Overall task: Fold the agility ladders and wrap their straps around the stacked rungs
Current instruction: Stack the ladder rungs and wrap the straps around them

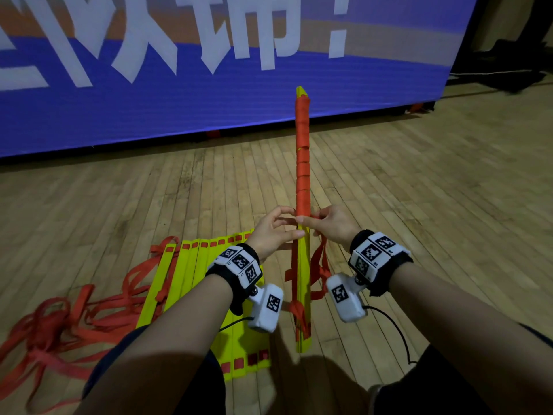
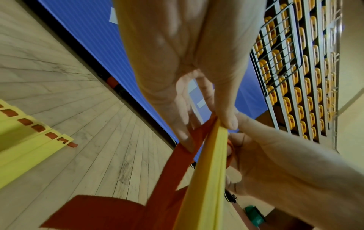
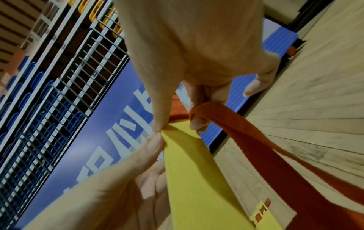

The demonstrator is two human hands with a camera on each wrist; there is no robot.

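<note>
our forearms fill the bottom of the head view, each with a tagged wrist camera strapped on. between them we hold the stack of yellow rungs [image 1: 302,265], its near end down by our knees and its far end pointing away from us toward the blue banner [image 1: 179,100]. its long axis runs straight ahead and tilts upward, so the far tip is well above the wooden floor [image 1: 419,190].

we judge we are mid-wrap on this ladder. the red strap [image 1: 302,151] already coils in tight turns around the far half of the stack, and the near half is bare yellow with loose strap loops hanging beside it.

our left hand [image 1: 273,232] has its thumb pressed on the stack's edge at the last turn, and its fingers are curled onto the strap on the left side. our right hand [image 1: 332,226] pinches the strap between thumb and fingers just beside the stack, its forefinger tip meeting the left thumb.

the next move, we think, calls for carrying the strap around the stack under tension, passing it between hands and laying the next turn toward us.

a second ladder [image 1: 191,283] lies flat on the floor to our left, rungs side by side, straps tangled beside it and not yet folded.
</note>
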